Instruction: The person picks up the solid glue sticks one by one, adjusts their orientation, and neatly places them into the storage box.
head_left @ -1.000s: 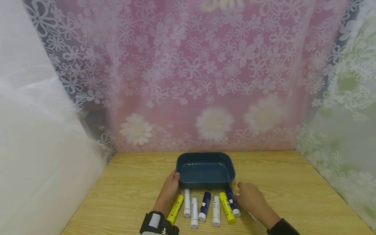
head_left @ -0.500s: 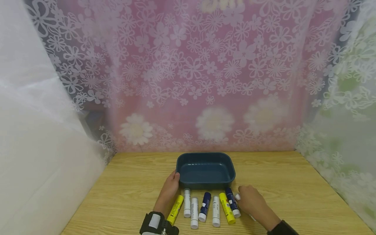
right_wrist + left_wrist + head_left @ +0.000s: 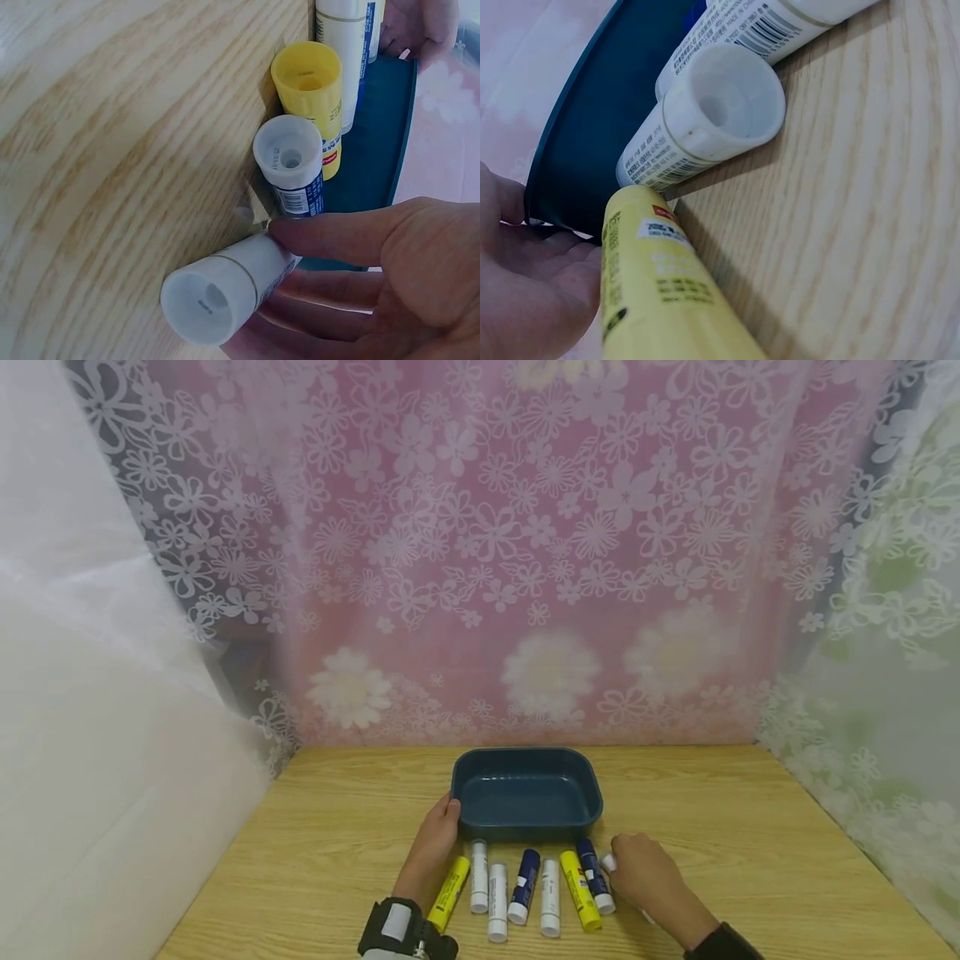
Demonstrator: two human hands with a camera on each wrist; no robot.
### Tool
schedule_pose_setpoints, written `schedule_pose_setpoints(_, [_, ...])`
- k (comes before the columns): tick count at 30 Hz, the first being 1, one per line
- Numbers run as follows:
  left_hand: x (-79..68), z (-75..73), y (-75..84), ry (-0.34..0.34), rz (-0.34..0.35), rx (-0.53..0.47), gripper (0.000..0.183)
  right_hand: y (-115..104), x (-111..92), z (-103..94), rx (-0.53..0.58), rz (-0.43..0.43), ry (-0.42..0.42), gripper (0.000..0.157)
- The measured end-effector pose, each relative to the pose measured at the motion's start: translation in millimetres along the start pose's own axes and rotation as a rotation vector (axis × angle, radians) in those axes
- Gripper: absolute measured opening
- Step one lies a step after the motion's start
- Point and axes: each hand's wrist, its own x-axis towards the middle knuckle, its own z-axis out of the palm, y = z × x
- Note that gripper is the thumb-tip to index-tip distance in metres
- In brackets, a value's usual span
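My left hand [image 3: 431, 843] holds the left side of a dark teal rectangular dish [image 3: 525, 834], thumb at its rim and fingers against its underside. My right hand [image 3: 648, 878] pinches a white glue stick [image 3: 232, 289] between thumb and fingers; in the head view the hand hides most of it. Between the hands, in front of the dish, lie a yellow glue stick [image 3: 450, 893], white glue sticks [image 3: 497, 902], a blue glue stick [image 3: 523, 887], another yellow glue stick [image 3: 581, 891] and a second blue one [image 3: 595, 877] close to the right hand.
Everything rests on a wood-grain table [image 3: 337, 810]. A pink flowered curtain [image 3: 487, 610] hangs along its far edge. A pale sheet [image 3: 112, 710] borders the left side, and a green-and-white flowered sheet [image 3: 885, 735] the right.
The right hand has shifted very slightly at the white glue stick, and one white glue stick in the row has moved a touch left. The left hand and dish stay put.
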Motion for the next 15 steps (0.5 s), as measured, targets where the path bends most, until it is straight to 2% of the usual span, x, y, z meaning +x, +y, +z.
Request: schedule_pose_setpoints(15, [-1.0, 2.7, -0.3, 0.013, -0.017, -0.009, 0.05, 2.5, 0.6, -1.3, 0.01, 0.002, -0.013, 0.01])
